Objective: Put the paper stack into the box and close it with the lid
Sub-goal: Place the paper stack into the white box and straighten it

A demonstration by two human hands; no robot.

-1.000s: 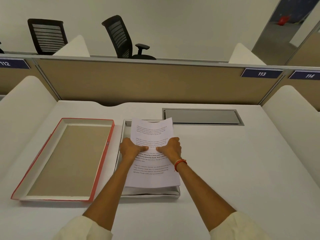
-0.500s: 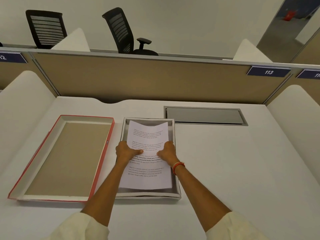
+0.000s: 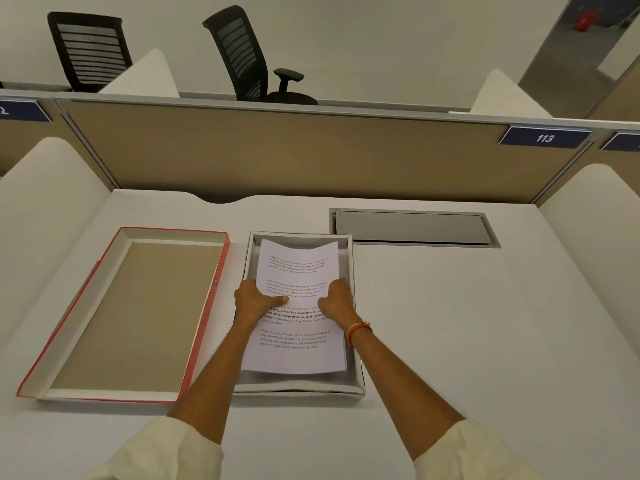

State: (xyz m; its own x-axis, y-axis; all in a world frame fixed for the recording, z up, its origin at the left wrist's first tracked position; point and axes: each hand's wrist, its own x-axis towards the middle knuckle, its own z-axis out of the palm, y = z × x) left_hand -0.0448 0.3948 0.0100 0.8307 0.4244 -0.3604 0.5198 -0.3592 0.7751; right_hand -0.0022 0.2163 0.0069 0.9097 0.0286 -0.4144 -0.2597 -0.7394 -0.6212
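Left hand (image 3: 254,301) and right hand (image 3: 337,299) grip paper stack (image 3: 298,320) by its side edges, inside open box (image 3: 356,388). Red-edged lid (image 3: 207,323) lies inverted just left, on white surface (image 3: 467,323).

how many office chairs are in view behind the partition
2: one chair at far left, the other chair right of it with an armrest showing. More may be hidden behind the partition.
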